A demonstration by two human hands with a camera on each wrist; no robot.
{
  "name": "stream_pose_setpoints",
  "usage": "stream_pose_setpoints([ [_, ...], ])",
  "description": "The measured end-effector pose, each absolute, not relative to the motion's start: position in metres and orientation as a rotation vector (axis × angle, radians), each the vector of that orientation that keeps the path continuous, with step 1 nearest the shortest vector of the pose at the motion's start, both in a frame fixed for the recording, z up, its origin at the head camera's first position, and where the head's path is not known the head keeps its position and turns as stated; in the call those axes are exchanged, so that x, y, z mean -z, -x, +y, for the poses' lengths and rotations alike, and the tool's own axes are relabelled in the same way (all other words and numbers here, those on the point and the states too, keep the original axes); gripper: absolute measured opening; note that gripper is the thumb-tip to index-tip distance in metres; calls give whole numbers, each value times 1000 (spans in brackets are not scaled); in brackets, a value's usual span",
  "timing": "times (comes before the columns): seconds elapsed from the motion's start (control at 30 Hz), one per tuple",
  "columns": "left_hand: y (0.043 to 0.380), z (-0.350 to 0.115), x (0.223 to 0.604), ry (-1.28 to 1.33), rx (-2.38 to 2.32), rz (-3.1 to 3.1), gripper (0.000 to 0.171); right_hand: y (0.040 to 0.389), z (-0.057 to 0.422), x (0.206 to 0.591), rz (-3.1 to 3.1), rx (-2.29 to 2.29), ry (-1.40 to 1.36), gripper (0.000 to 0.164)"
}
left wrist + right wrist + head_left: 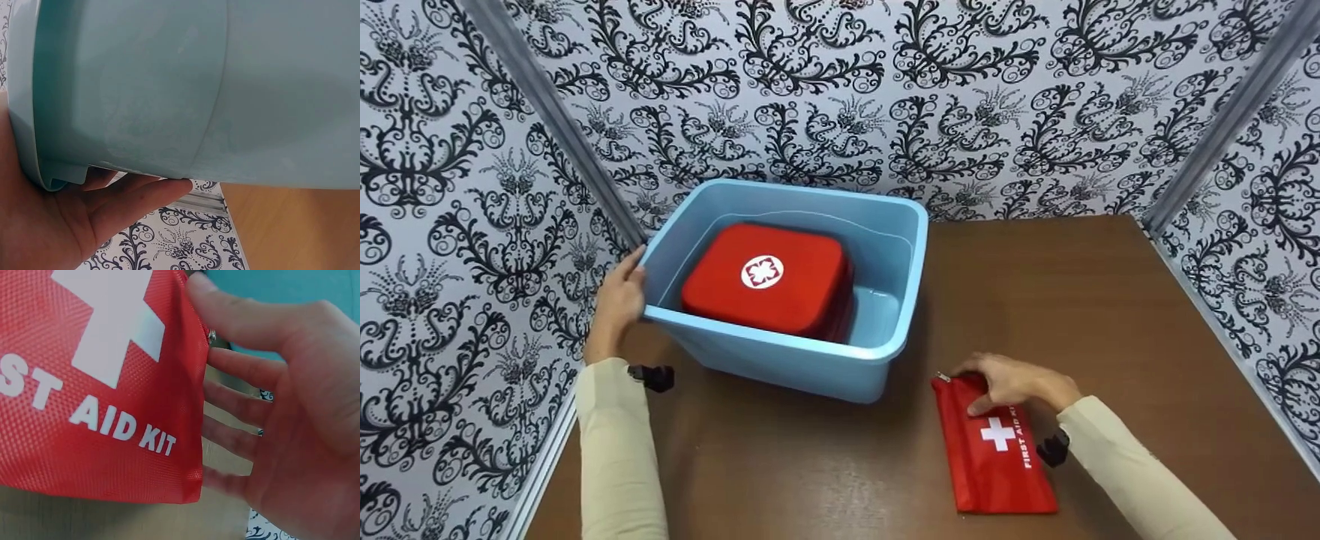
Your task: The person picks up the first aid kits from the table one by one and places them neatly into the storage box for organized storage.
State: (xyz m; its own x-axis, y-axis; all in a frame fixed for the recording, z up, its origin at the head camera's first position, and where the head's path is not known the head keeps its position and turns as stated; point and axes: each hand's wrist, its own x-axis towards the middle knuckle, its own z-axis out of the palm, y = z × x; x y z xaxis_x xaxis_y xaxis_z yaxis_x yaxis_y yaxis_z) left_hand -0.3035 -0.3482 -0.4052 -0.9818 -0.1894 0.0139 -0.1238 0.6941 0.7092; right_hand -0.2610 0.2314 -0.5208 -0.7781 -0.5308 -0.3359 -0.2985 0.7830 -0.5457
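Note:
A light blue plastic bin [780, 367] stands on the brown table, slightly turned. Inside it lies a red first aid case [720, 262] with a white round emblem on top. My left hand [620, 300] holds the bin at its left front corner, the fingers [140, 197] reaching along the outside below the rim. To the right of the bin, a flat red first aid pouch [982, 472] with a white cross lies on the table. My right hand [1009, 379] grips its far end, thumb on top and the other fingers behind the edge, near the zipper pull [943, 376].
Patterned wallpaper panels [847, 112] enclose the table [1072, 300] at the back and both sides. Metal posts [1230, 112] stand at the back corners. The bin's back rim is close to the back panel.

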Motion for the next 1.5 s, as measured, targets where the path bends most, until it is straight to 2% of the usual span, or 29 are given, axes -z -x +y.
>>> stream_pose_setpoints([
  [0.4,300,-347,405,-275,1170,-2818,51,260,229,526,2466,733,532,61],
  [0.67,300,-349,407,-255,1163,-2804,51,261,233,521,2479,739,653,53],
  [0.8,299,-349,408,-243,1172,-2788,51,260,235,513,2450,786,730,47],
  [1.2,302,-349,406,-251,1164,-2791,51,257,242,482,2338,885,701,37],
  [1.5,303,-349,405,-249,1177,-2790,51,254,237,462,2238,1077,779,33],
])
